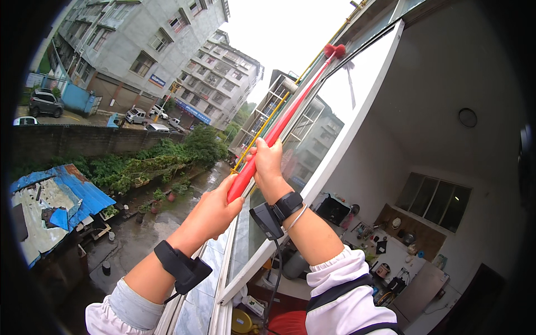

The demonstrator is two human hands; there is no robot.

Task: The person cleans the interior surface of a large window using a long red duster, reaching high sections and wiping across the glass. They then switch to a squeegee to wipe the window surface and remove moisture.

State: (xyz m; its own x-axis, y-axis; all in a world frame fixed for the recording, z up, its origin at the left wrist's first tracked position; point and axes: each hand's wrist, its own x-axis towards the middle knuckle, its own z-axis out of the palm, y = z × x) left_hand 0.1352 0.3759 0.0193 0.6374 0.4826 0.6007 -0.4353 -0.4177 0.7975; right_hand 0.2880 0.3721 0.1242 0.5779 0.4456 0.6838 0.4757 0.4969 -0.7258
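Note:
A long red pole (282,125) slants up and away along the outside of a sliding window. Its far end carries a fluffy red duster head (335,51), close to the upper window frame; whether it touches cannot be told. My left hand (215,208) is wrapped around the pole's thick lower end. Higher up, my right hand (268,162) grips the same pole with the thumb along it. The window glass (307,153) beside my right hand mirrors the pole and buildings. Its white sash frame (356,121) runs between the pole and the room.
A yellow pipe (274,111) runs outside along the wall. Marble-patterned tiles (203,289) line the ledge below my arms. Far beneath lie a wet yard (130,247) and a patched blue roof (86,194). Indoors stands a cluttered counter (404,272). A black cable (278,272) hangs from my right wrist device.

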